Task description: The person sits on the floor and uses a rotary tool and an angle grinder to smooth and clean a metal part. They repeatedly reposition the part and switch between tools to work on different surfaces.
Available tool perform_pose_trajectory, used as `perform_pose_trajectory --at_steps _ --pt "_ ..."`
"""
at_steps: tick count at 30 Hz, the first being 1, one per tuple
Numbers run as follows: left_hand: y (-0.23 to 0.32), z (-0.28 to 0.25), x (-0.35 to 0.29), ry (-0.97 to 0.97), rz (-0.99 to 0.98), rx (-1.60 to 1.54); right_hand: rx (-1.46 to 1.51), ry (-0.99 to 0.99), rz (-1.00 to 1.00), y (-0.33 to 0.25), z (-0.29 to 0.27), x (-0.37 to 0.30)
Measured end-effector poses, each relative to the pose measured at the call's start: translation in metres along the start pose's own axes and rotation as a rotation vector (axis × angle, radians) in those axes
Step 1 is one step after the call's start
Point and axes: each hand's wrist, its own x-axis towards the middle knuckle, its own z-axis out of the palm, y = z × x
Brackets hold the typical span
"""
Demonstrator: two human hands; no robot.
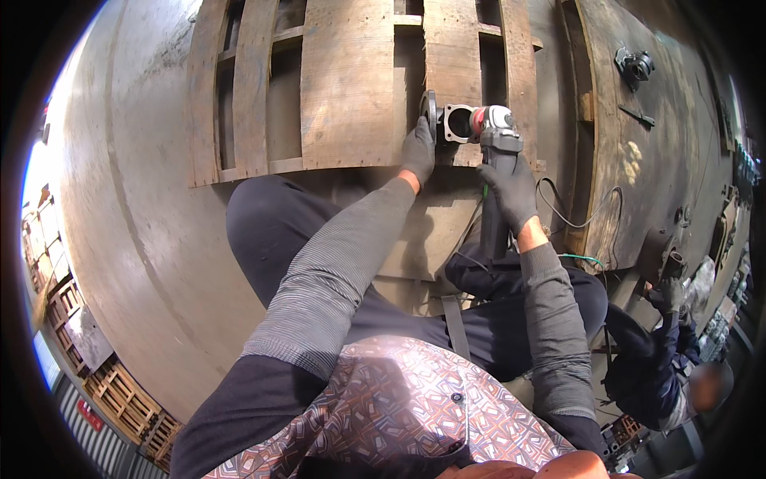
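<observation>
My left hand (420, 152), in a dark glove, grips the rim of a flanged metal casting (458, 109) at the front of a wooden pallet (347, 88). The casting has a round flange on its left side and a squarish flange with corner holes around a large round opening. My right hand (513, 188), also gloved, is wrapped around the dark body of an angle grinder (502, 142). Its silver and red head sits right beside the casting's opening; the casting partly hides the tool's working end, and I cannot tell whether they touch.
On the wooden bench (605, 120) to the right lie a dark metal part (636, 66) and a small tool (638, 116). A cable (576, 226) loops near the bench's edge. A co-worker (654, 371) is at lower right, handling metal parts. Stacked pallets (120, 399) stand at lower left.
</observation>
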Motion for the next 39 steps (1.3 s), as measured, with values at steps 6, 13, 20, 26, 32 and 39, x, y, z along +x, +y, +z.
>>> perform_pose_trajectory --at_steps 6,13,20,26,32,39 --pt "-0.013 0.004 0.014 0.056 -0.025 0.109 -0.017 -0.022 0.000 -0.010 -0.001 0.006" --pt "-0.023 0.008 0.018 0.083 0.016 0.096 -0.105 0.051 -0.027 -0.004 -0.008 0.013" --pt "-0.012 0.004 0.010 0.049 -0.057 0.109 -0.037 0.037 -0.110 -0.001 -0.007 0.010" --pt "-0.017 0.005 0.013 0.042 -0.031 0.096 0.010 -0.043 -0.069 -0.014 0.009 0.013" --pt "-0.018 0.002 0.015 0.029 -0.004 0.126 0.072 -0.096 0.030 -0.029 0.008 0.011" --pt "-0.017 -0.002 0.017 -0.029 -0.032 0.154 -0.005 -0.087 0.018 -0.037 0.007 0.012"
